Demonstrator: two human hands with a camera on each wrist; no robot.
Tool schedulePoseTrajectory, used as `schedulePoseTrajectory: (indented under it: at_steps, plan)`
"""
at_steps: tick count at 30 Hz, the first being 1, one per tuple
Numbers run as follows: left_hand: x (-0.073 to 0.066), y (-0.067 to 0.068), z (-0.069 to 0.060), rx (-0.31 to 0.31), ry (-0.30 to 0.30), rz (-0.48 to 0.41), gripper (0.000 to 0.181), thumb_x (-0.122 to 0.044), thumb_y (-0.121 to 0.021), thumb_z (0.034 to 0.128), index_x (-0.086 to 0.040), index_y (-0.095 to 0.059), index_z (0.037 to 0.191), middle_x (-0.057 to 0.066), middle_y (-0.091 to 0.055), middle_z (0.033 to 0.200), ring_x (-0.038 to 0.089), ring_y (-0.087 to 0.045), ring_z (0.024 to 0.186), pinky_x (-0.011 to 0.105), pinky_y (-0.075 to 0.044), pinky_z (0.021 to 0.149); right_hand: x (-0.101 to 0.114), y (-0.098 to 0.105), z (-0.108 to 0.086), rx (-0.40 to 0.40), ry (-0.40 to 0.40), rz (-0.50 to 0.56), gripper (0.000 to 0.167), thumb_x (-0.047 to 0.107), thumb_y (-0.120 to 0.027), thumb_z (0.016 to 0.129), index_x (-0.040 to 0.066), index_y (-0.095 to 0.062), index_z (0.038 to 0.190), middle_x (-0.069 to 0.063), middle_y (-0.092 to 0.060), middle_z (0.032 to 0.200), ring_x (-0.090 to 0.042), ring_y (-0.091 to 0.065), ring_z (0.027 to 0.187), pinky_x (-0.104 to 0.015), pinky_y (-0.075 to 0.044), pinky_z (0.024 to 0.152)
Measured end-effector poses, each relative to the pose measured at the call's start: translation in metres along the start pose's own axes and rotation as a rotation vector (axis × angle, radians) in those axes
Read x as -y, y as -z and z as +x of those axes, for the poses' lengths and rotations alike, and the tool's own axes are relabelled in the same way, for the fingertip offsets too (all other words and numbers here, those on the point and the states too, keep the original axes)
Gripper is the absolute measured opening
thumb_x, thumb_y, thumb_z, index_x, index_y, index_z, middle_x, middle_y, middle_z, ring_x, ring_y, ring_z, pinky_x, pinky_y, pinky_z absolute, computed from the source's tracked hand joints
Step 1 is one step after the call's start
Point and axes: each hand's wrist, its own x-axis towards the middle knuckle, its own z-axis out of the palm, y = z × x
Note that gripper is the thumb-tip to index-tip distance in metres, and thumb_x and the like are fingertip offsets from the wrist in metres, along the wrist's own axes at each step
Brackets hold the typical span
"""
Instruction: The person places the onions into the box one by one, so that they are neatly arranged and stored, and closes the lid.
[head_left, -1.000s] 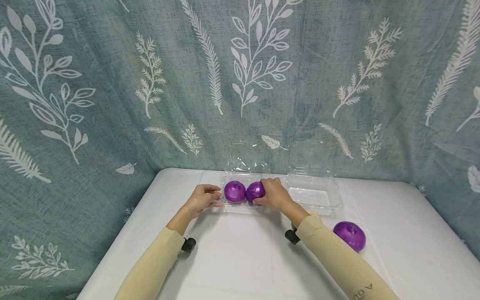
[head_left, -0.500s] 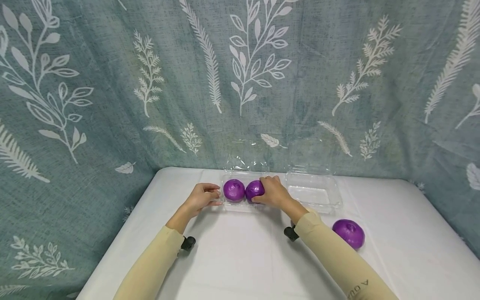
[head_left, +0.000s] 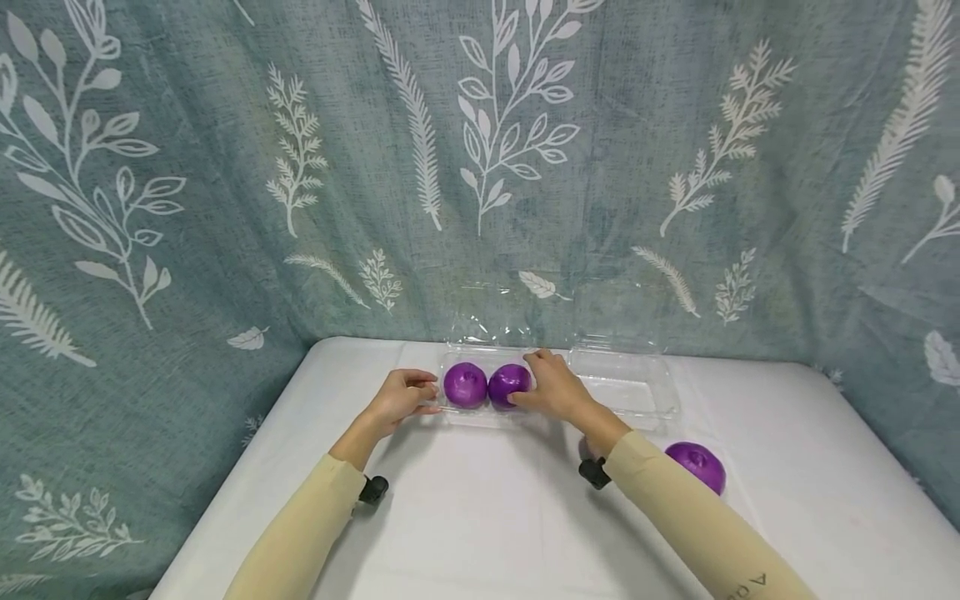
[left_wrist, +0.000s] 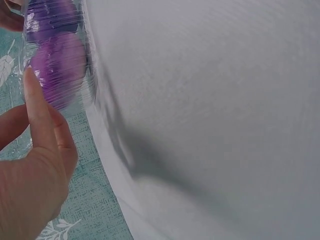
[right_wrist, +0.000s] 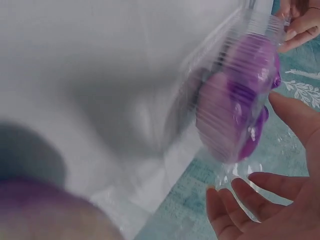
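Two round, glossy purple onions, the left onion [head_left: 465,385] and the right onion [head_left: 507,387], sit side by side in a clear plastic clamshell box [head_left: 483,420] whose lid stands raised behind. My left hand [head_left: 400,397] rests at the box's left end, a straight finger [left_wrist: 37,107] touching it in the left wrist view. Around the right onion my right hand [head_left: 557,388] has spread its fingers; the right wrist view shows the fingers [right_wrist: 250,200] apart from the onions, with nothing held. The thumb is close to the box's wall.
A second clear box [head_left: 622,392], lid raised, stands to the right of the first. A third purple onion [head_left: 697,467] lies on the white table [head_left: 465,517], partly behind my right sleeve. A leaf-patterned curtain [head_left: 360,167] hangs just behind the table.
My right hand has loosened from the right onion and shifted slightly right, so more of that onion shows. The left hand stays at the box's left end.
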Motion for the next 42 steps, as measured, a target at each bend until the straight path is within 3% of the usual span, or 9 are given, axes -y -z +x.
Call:
schedulePoseTrajectory:
  at_steps: [12, 20, 32, 42]
  plan:
    - [0.002, 0.001, 0.001, -0.016, -0.013, -0.001, 0.038, 0.008, -0.054, 0.0997, 0.016, -0.052, 0.137, 0.015, -0.054, 0.105, 0.026, -0.063, 0.095, 0.03, -0.064, 0.082, -0.018, 0.028, -0.006, 0.021, -0.014, 0.064, 0.074, 0.034, -0.071, 0.096, -0.01, -0.042, 0.148, -0.033, -0.041, 0.152, -0.051, -0.029, 0.146, -0.067, -0.031, 0.118]
    - [0.003, 0.0, 0.0, -0.015, -0.014, -0.012, 0.037, 0.008, -0.054, 0.0996, 0.017, -0.052, 0.136, 0.015, -0.054, 0.105, 0.027, -0.062, 0.097, 0.03, -0.064, 0.082, -0.031, 0.034, -0.003, 0.007, 0.031, 0.135, 0.071, 0.031, -0.069, 0.098, -0.015, -0.042, 0.145, -0.035, -0.051, 0.14, -0.049, -0.056, 0.122, -0.059, -0.051, 0.104]
    - [0.001, -0.002, -0.001, -0.016, -0.017, -0.01, 0.036, 0.008, -0.055, 0.0998, 0.016, -0.054, 0.134, 0.015, -0.054, 0.106, 0.026, -0.062, 0.095, 0.034, -0.064, 0.086, -0.033, 0.041, 0.011, 0.005, 0.027, 0.182, 0.067, 0.027, -0.064, 0.101, -0.017, -0.04, 0.145, -0.037, -0.05, 0.142, -0.052, -0.056, 0.122, -0.059, -0.051, 0.104]
    - [0.0, -0.002, 0.0, -0.022, -0.027, -0.002, 0.036, 0.009, -0.054, 0.0992, 0.017, -0.053, 0.134, 0.015, -0.054, 0.104, 0.023, -0.061, 0.091, 0.034, -0.065, 0.083, -0.034, 0.044, 0.023, 0.026, -0.035, 0.215, 0.069, 0.033, -0.06, 0.104, -0.014, -0.036, 0.15, -0.034, -0.047, 0.147, -0.05, -0.054, 0.127, -0.059, -0.05, 0.105]
